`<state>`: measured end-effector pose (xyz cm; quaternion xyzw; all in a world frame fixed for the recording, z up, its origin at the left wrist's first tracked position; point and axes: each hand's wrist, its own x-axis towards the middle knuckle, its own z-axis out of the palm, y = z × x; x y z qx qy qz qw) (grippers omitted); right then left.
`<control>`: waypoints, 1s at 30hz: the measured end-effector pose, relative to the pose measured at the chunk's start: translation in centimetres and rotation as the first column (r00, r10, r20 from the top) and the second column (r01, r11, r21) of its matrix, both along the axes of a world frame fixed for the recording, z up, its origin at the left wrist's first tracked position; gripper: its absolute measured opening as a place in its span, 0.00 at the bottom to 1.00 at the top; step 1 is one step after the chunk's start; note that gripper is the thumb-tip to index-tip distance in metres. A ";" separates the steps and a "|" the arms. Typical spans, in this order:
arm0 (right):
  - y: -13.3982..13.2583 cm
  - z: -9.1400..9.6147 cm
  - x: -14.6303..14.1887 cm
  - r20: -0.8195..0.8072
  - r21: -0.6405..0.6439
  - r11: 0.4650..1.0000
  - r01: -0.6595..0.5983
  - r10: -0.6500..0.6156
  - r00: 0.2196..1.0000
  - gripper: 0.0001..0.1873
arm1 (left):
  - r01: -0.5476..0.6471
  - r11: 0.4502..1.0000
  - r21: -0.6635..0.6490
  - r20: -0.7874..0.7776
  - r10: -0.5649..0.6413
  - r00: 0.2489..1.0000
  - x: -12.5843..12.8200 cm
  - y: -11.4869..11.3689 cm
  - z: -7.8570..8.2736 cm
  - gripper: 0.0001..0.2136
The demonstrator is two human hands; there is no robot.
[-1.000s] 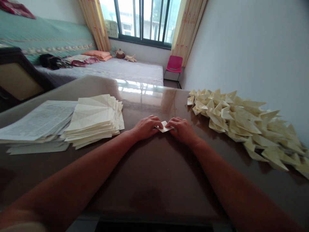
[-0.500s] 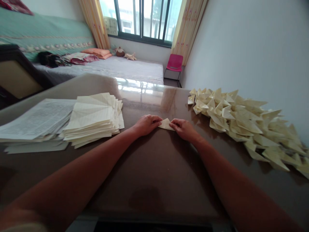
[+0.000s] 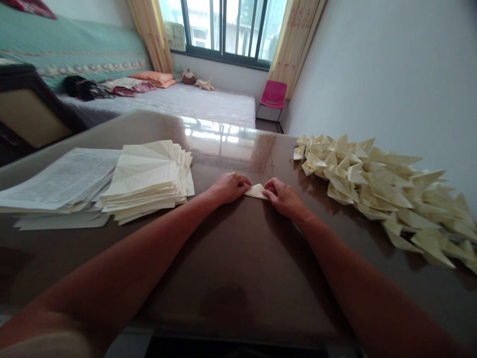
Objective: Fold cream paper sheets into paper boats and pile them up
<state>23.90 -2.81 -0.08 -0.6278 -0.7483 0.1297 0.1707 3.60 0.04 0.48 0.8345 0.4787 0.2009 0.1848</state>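
Observation:
A small folded piece of cream paper [image 3: 257, 191] lies low over the brown table, between my two hands. My left hand [image 3: 231, 187] pinches its left corner with thumb and fingers. On the opposite side, my right hand [image 3: 282, 197] grips the right corner the same way. The paper's peak points away from me, with a wide edge toward me. My fingers cover both of its ends.
Left on the glossy table [image 3: 238, 258] sit a stack of cream sheets [image 3: 147, 174] and a stack of printed pages [image 3: 70, 176]. Many folded paper boats [image 3: 376, 184] crowd the right side by the wall. Beyond the table are a bed [image 3: 216, 104] and a pink chair [image 3: 274, 94].
Both hands keep hold of the folded paper, and its peak looks lower and flatter now. The whole view has shifted slightly.

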 end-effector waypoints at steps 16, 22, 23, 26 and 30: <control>-1.6 1.0 -0.8 0.311 0.135 0.972 -0.191 0.142 0.940 0.15 | 0.177 0.948 0.264 -0.133 -0.146 0.980 -0.2 -1.3 -1.0 0.13; -3.3 2.6 -1.6 0.569 0.048 0.952 -0.303 0.224 0.792 0.20 | 0.279 0.914 0.294 -0.276 -0.198 0.941 -0.3 -1.6 -0.3 0.12; -3.6 2.9 -1.8 0.597 0.034 0.954 -0.297 0.219 0.772 0.21 | 0.275 0.917 0.289 -0.303 -0.185 0.935 -0.3 -1.7 -0.1 0.12; -4.5 3.5 -2.2 0.652 -0.012 0.963 -0.267 0.210 0.728 0.21 | 0.262 0.925 0.274 -0.366 -0.152 0.918 -0.3 -2.3 0.6 0.12; -5.1 4.1 -2.3 0.671 -0.058 0.972 -0.227 0.207 0.712 0.20 | 0.249 0.938 0.243 -0.378 -0.145 0.914 -0.9 -2.7 1.4 0.13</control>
